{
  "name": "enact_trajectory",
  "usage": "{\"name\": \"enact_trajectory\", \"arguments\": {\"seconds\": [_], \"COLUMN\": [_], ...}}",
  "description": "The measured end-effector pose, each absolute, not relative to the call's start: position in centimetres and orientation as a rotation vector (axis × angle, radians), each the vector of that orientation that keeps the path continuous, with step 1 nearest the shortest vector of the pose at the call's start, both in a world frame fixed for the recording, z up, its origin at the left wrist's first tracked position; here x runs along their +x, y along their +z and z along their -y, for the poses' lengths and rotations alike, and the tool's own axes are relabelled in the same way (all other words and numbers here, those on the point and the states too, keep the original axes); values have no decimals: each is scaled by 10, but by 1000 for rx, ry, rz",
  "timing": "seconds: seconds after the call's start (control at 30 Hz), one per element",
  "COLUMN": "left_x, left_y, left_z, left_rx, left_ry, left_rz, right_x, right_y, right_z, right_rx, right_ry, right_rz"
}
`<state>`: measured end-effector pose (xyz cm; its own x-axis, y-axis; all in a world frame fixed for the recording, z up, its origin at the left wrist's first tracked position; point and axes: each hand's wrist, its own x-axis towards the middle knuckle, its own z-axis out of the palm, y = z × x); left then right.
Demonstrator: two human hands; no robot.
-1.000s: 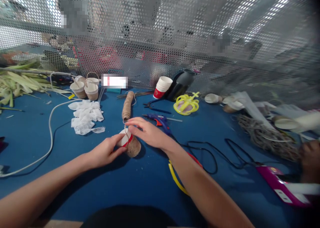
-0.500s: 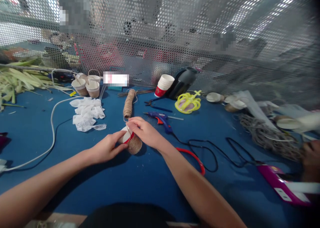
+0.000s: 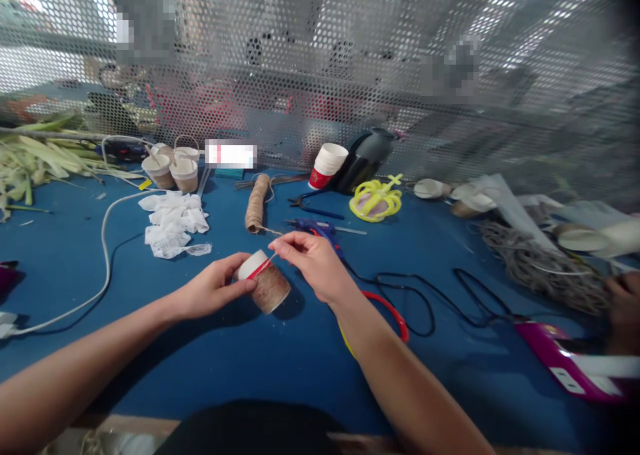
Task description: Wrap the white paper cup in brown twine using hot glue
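A paper cup [image 3: 271, 290], wrapped for most of its length in brown twine, lies tilted in my left hand [image 3: 214, 286]. Its white end and a red band remain uncovered. My left thumb and fingers close around that white end. Between the pinched fingertips of my right hand [image 3: 306, 256] runs a strand of twine [image 3: 271, 232], leading from the cup on one side and toward the twine roll [image 3: 257, 203] on the other. The roll lies on the blue table just beyond my hands. Behind my right hand is a blue glue gun [image 3: 320, 228], partly covered.
White lace fabric [image 3: 175, 222] and several twine-wrapped cups [image 3: 185, 174] sit at left. Stacked paper cups [image 3: 327, 165], pliers [image 3: 315, 208] and a yellow crown-shaped piece [image 3: 375, 200] stand behind. Black cable, grey cord [image 3: 540, 268] and a purple power strip [image 3: 565, 362] occupy the right, near another person's hand [image 3: 623, 308].
My right hand has moved off the cup to the right, drawing the twine out. The cup has turned, showing more of its wrapped side. My left hand keeps its hold.
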<state>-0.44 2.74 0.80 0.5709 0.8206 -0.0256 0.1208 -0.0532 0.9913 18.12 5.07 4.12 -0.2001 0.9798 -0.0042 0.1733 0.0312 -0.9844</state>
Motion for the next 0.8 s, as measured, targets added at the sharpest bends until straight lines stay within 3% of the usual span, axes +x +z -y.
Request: {"name": "enact_trajectory", "arguments": {"seconds": [0.8], "left_x": [-5], "left_y": [13], "left_z": [-23], "left_rx": [1567], "left_ry": [709], "left_rz": [-825], "right_x": [185], "right_y": [35], "right_z": [-38], "right_rx": [-1347], "right_ry": [1173], "right_rz": [1483]}}
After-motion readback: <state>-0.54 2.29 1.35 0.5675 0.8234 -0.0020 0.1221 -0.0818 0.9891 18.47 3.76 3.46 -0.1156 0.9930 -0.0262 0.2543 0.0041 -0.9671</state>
